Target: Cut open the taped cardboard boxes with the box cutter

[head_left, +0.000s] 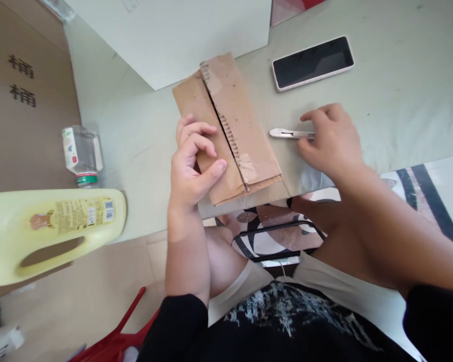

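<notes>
A flat brown cardboard box [236, 115] lies on the pale table [400, 100], with a taped seam cut open down its middle. My left hand [192, 163] rests on the box's near left part, fingers curled and thumb pressed on the cardboard. My right hand [330, 143] lies on the table just right of the box, fingers closed on the handle of a small white utility knife [287, 133] whose tip points left toward the box.
A phone [312, 63] lies face up beyond the knife. A white box [181, 35] stands at the back. At the left are a plastic water bottle [81, 156], a large yellow jug [49, 229] and a big brown carton [18, 100]. A red chair [113, 337] shows below.
</notes>
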Tool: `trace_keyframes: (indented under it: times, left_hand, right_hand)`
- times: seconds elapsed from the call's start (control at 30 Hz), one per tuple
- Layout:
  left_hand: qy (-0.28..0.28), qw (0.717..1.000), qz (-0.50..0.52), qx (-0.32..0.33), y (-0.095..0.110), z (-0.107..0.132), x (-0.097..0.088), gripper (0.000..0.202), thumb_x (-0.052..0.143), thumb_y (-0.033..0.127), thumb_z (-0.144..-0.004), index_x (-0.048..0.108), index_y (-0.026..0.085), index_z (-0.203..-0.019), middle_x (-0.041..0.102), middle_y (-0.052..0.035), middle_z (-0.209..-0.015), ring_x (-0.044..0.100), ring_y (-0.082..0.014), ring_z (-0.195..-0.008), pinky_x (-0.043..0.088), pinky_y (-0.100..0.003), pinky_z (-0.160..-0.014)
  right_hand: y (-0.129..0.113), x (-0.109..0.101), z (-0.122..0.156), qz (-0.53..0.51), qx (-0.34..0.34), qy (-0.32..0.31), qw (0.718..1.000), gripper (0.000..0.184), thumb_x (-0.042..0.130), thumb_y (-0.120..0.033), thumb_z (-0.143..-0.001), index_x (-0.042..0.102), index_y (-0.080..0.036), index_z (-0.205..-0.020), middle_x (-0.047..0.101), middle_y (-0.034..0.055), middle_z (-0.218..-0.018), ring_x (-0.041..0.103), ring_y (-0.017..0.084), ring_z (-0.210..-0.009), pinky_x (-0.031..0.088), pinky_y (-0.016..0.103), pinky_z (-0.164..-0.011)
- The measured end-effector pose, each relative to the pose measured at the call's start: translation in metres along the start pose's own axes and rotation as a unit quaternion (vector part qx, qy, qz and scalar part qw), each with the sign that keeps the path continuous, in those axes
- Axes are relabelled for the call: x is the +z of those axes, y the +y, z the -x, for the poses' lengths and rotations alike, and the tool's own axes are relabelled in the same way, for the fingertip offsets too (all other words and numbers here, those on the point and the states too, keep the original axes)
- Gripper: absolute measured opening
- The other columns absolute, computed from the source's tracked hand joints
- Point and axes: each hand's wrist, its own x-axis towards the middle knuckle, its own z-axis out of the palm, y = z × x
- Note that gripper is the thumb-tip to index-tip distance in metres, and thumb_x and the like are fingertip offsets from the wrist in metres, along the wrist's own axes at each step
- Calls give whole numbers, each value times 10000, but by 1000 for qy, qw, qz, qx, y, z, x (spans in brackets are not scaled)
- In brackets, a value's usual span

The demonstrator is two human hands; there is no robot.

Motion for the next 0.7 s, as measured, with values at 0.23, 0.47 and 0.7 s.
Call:
trace_keyframes:
  times: [0.23,0.47,0.7]
  left_hand:
    - [36,999,-4,39,-5,0,5,391,583,638,-881,528,259,-801,674,-34,-1081,557,-276,-1263,360,-607,-1214]
    - [94,993,-10,77,-6,1,15,294,521,580,-919,546,293,-858,678,-23,-1020,583,-254,-1185,398,-589,-1164]
    - [61,993,-59,82,-9,0,11,477,463,762,-874,481,287,-835,664,-36,-1036,623,-252,-1186,412,-599,-1174]
  right_hand:
    - [4,8,-10,-69,32,3,997,162,747,-373,-775,696,-227,-824,654,92,-843,564,231,-734,571,459,-712]
    - [-72,-51,-17,-554,-17,235,798,292,822,-576,-778,778,-379,-988,657,-33,-947,673,117,-843,612,266,-768]
    - [-111,-62,3,-560,-87,214,796,253,762,-582,-839,755,-417,-1031,623,-57,-884,655,86,-790,626,240,-733]
